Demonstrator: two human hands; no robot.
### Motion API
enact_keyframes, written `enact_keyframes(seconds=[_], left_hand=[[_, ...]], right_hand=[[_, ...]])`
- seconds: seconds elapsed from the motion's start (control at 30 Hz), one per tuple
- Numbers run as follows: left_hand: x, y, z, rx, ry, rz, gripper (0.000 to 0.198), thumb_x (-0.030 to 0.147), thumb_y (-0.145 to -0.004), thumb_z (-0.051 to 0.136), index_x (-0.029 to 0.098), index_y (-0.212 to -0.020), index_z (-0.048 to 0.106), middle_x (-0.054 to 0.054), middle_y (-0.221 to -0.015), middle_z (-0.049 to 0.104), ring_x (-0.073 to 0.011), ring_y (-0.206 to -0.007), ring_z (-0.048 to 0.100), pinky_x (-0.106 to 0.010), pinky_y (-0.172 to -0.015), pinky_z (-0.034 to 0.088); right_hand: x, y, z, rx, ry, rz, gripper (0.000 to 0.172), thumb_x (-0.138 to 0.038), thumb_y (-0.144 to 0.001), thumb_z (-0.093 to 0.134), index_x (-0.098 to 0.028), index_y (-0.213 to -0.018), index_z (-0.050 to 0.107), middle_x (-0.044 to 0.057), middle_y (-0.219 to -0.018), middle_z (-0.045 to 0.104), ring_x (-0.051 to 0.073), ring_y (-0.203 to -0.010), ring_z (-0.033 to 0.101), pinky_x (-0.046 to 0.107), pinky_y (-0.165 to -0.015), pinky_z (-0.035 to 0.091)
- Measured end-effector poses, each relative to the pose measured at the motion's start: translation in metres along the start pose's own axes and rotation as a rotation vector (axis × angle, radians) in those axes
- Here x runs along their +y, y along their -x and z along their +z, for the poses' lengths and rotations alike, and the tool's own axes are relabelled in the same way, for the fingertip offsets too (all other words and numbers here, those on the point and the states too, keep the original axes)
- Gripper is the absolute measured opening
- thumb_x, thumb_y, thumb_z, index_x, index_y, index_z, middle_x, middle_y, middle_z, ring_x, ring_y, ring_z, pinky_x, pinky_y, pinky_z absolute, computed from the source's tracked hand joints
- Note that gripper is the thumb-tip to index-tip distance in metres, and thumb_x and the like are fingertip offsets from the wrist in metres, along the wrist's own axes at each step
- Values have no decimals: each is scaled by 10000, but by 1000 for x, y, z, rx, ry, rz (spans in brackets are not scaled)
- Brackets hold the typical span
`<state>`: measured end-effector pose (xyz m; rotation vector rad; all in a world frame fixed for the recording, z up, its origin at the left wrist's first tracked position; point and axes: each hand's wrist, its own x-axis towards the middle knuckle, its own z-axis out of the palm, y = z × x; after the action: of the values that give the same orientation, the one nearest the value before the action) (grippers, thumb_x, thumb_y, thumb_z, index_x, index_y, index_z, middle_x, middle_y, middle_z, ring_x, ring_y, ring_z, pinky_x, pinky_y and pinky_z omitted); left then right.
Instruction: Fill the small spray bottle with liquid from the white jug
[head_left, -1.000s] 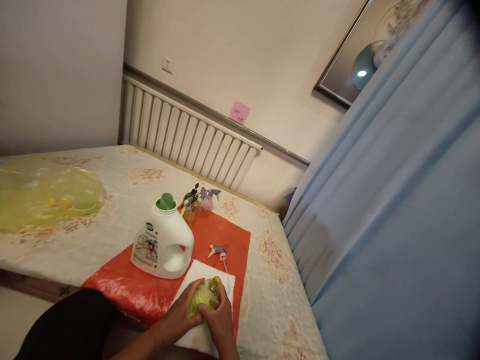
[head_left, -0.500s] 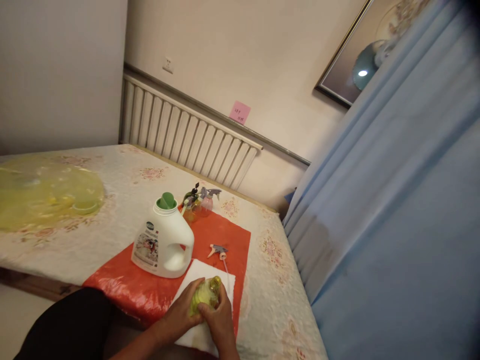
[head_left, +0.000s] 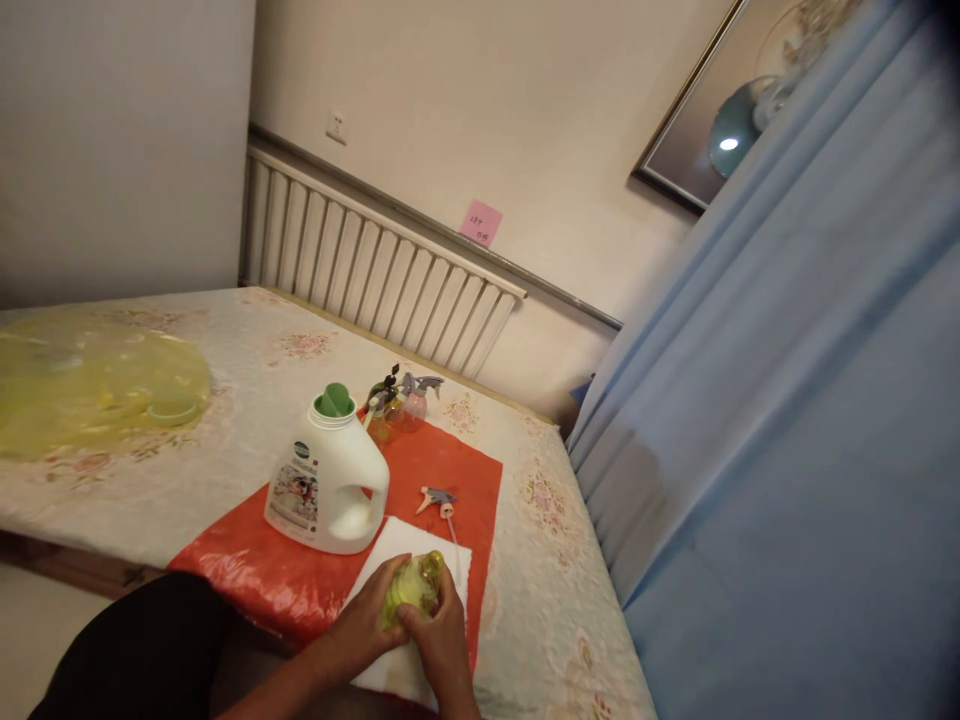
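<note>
Between my two hands is a small translucent yellow bottle point(head_left: 413, 588), tilted, its neck pointing up and to the right. My left hand point(head_left: 373, 607) wraps its lower left side. On its right side my right hand point(head_left: 440, 622) is closed around it, thumb across the front. Beneath them lies a white cloth point(head_left: 397, 672). A spray trigger head point(head_left: 438, 499) with a thin tube rests just beyond, apart from the bottle. To the left stands a large white jug point(head_left: 330, 490) with a green spout in its open mouth.
Several spray bottles point(head_left: 409, 403) stand at the back of the red plastic sheet point(head_left: 450, 455). A yellow plastic bag point(head_left: 82, 385) with a round lid-like shape point(head_left: 172, 411) lies at the left of the flowered bed cover point(head_left: 540, 560). A blue curtain point(head_left: 787, 400) hangs at the right.
Almost nothing differs. Both hands keep the yellow bottle in the same place, and the camera view has shifted very slightly.
</note>
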<state>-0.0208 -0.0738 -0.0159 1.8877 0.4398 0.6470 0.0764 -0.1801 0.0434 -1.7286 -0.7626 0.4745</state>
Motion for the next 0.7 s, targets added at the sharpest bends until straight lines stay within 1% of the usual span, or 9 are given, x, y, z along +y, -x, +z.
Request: enact_keyframes(seconds=[0.13,0.33,0.53,0.7], left_hand=[[3,0,-2,-9,-16,-3,797,358,-705,708,256,-1394,320,-111,-1425,479,-297,-1295,470,-418,-1090,385],[3,0,0,14,-31,12,791,352,-701,712,222,-1384,335,-125,-1415,486,-288,-1297,469,-398,-1097,375],[2,-1,0,11,-44,14,782,365,-704,713,214,-1376,342,-128,-1409,488,-286,-1294,475,-391,-1091,385],[1,-1,1,29,-34,18,773,320,-689,715,211,-1356,340,-136,-1402,491,-288,-1284,482,-396,-1090,384]], right_hand=[[-2,-1,-1,8,-7,-13,705,-114,-585,670,-166,-1281,572,101,-1258,639,297,-1195,575,384,-1006,464],[-1,-1,0,18,-24,-29,678,-109,-581,672,-168,-1252,593,103,-1226,658,302,-1170,594,391,-987,480],[3,-2,0,-6,-13,-21,634,-114,-595,666,-171,-1222,603,100,-1238,650,300,-1186,582,389,-993,478],[3,-1,0,24,-19,-34,669,-102,-580,666,-177,-1242,595,93,-1219,662,302,-1173,592,392,-981,488]])
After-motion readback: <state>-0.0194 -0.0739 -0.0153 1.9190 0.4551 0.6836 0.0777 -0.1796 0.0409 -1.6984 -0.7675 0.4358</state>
